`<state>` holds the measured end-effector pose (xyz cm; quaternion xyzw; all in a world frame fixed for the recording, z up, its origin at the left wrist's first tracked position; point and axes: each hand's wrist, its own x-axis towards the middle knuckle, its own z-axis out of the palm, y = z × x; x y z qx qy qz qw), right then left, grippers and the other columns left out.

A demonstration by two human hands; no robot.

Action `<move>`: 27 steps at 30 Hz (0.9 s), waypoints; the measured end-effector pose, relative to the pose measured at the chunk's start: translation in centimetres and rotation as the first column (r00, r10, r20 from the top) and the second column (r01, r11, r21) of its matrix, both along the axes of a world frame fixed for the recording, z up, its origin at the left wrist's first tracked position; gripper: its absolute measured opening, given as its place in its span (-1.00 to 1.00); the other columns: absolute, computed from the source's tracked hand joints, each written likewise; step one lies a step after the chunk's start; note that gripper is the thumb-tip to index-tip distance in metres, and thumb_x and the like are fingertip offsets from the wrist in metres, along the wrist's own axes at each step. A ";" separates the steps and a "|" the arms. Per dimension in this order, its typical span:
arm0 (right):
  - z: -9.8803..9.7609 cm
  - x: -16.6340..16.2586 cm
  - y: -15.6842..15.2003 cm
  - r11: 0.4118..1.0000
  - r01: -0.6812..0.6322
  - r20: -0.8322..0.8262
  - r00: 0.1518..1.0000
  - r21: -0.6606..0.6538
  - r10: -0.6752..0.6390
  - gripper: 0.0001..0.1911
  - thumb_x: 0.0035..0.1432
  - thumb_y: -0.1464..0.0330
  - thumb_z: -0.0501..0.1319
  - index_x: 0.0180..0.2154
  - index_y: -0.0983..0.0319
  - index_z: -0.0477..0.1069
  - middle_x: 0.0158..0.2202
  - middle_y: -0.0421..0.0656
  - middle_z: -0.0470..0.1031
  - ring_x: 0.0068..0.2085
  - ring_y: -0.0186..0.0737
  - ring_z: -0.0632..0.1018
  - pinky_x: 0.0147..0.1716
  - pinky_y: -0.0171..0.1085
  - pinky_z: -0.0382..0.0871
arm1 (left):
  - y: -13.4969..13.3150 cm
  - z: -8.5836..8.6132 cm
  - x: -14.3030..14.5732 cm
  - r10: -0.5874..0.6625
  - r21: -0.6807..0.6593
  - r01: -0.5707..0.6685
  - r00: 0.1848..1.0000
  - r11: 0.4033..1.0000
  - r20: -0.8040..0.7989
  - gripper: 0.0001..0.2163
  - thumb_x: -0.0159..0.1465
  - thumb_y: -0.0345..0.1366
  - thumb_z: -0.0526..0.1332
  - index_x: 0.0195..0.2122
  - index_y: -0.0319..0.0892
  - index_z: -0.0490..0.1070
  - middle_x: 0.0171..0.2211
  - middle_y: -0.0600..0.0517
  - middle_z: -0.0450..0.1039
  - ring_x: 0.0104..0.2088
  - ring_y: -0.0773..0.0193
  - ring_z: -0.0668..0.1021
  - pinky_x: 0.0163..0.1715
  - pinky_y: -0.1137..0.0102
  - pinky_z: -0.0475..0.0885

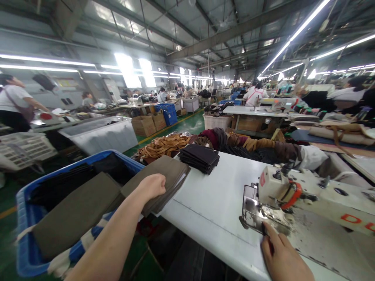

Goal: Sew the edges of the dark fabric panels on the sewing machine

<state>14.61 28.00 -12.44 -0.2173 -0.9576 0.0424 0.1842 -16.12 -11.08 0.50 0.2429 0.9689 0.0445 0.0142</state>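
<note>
My left hand [152,186] is curled into a fist over the stack of olive-brown fabric panels [170,166] at the table's left edge. Whether its fingers grip anything is hidden. My right hand [281,253] is at the front of the sewing machine [278,191], index fingertip against the edge of its metal plate [250,208]. Thumb and index finger are close together around a small dark bit I cannot make out. A pile of black fabric pieces [199,157] lies on the white table [216,195], beyond my left hand.
A blue bin [22,218] at the left holds black pieces and more olive-brown panels [79,210]. Tan straps [165,146] and bundled cloth [249,144] lie behind the table. Co-workers, including a person in white [255,95], are farther back.
</note>
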 end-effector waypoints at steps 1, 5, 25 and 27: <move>-0.1 0.0 0.0 1.000 -0.006 -0.010 1.000 -0.005 0.006 -0.49 0.42 0.19 -0.05 0.29 0.17 0.31 -0.21 -0.11 0.53 -0.33 -0.15 0.61 -0.31 -0.20 0.47 | -0.2 0.0 0.1 -0.009 0.009 0.009 1.000 1.000 -0.013 -0.94 0.07 -0.38 0.26 -0.40 -0.14 0.42 -0.31 0.00 0.47 -0.31 0.16 0.52 -0.29 0.37 0.31; -0.2 -0.1 0.5 0.996 -0.041 -0.032 0.999 -0.074 0.039 -0.48 0.40 0.19 -0.03 0.28 0.18 0.33 -0.20 -0.08 0.55 -0.30 -0.13 0.62 -0.24 -0.17 0.48 | -0.8 0.0 -0.3 -0.049 0.010 0.049 0.999 0.999 -0.003 -0.91 0.09 -0.36 0.29 -0.36 -0.14 0.43 -0.28 0.01 0.47 -0.28 0.18 0.52 -0.24 0.40 0.34; 0.9 0.0 -1.6 0.998 0.046 -0.010 0.999 0.050 -0.046 -0.55 0.46 0.32 -0.11 0.24 0.20 0.31 -0.11 -0.09 0.54 -0.20 -0.19 0.61 -0.23 -0.23 0.46 | -3.4 -1.7 -3.4 0.067 0.582 -0.359 0.885 0.730 0.461 -0.75 -0.08 -0.09 0.30 -0.48 -0.16 0.45 -0.57 0.11 0.38 -0.50 0.26 0.45 -0.46 0.45 0.33; 0.8 0.1 -1.2 0.999 0.032 0.009 0.999 0.033 -0.032 -0.54 0.46 0.29 -0.10 0.25 0.20 0.31 -0.11 -0.09 0.54 -0.21 -0.17 0.62 -0.25 -0.21 0.46 | -4.0 -1.2 -3.1 0.081 0.650 -0.504 0.821 0.569 0.566 -0.68 -0.13 -0.07 0.36 -0.42 -0.17 0.46 -0.51 0.08 0.43 -0.44 0.25 0.50 -0.43 0.46 0.39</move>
